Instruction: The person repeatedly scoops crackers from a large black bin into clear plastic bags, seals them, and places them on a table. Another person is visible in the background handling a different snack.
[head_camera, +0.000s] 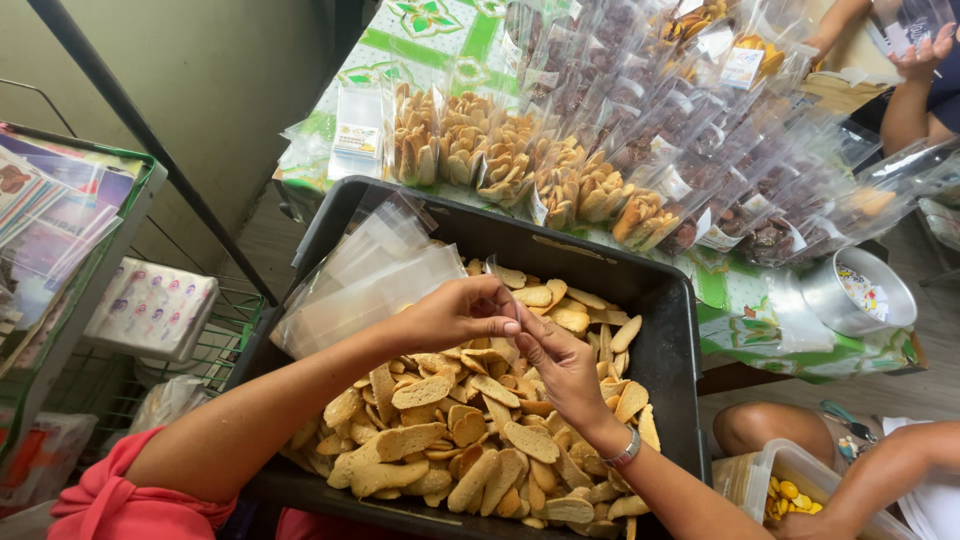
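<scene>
Head view: both hands, left (455, 312) and right (560, 365), pinch-grip one clear bag (508, 325) over toast tray (670, 330); mid-bagging, next needs bag mouth opened

I see clear plastic bags of tan crackers (520, 165) rowed on the table, dark-filled ones (720, 130) behind with small white labels (742, 65); empty clear sleeves (370, 275) lie in the black tray (675, 330).

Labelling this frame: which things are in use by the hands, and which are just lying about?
In use: left hand and right hand, fingertips together over the black tray of toast slices; empty clear bags.

Lying about: filled packets, metal tin, wire shelf, plastic tub.
</scene>
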